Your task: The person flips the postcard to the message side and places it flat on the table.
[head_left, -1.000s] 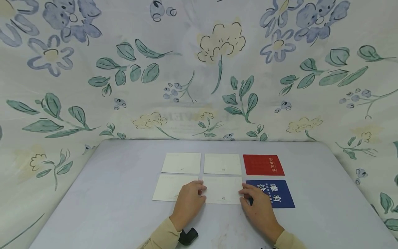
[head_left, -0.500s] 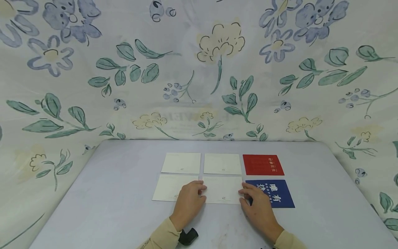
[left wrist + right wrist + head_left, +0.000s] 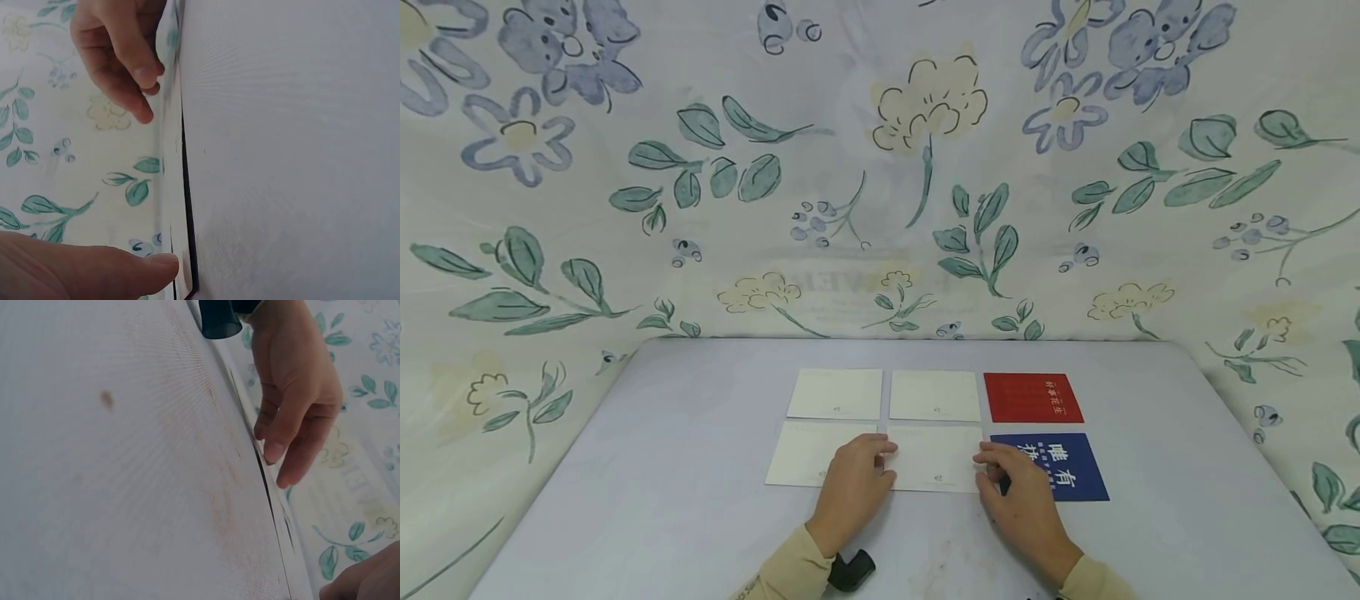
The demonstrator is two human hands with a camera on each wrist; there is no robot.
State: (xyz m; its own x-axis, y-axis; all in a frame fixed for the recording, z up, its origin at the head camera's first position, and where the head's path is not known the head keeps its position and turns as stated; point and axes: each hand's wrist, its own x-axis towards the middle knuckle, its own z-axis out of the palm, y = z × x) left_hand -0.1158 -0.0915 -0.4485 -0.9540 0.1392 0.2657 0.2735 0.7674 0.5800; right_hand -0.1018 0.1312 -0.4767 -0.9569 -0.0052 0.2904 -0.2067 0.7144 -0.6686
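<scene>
In the head view, my left hand [image 3: 853,487] rests at the left edge of the front middle cream card [image 3: 936,458], its fingertips at that edge and partly over the neighbouring front left cream card [image 3: 801,450]. At the opposite edge is my right hand [image 3: 1026,508], thumb and fingers loosely bent, covering the left part of a blue card [image 3: 1078,467] with white characters. Neither hand curls round a card. The left wrist view shows the left thumb [image 3: 144,272] low at the card edges, with the right hand [image 3: 122,56] beyond.
Behind the front row lie two more cream cards, back left [image 3: 835,394] and back middle [image 3: 935,396], and a red card [image 3: 1033,397]. All rest on a white table [image 3: 662,467]. A floral cloth [image 3: 850,125] hangs behind it. A black wrist device [image 3: 852,571] sits at the left wrist.
The hands and cards hold their places. Only the head view has shifted very slightly.
</scene>
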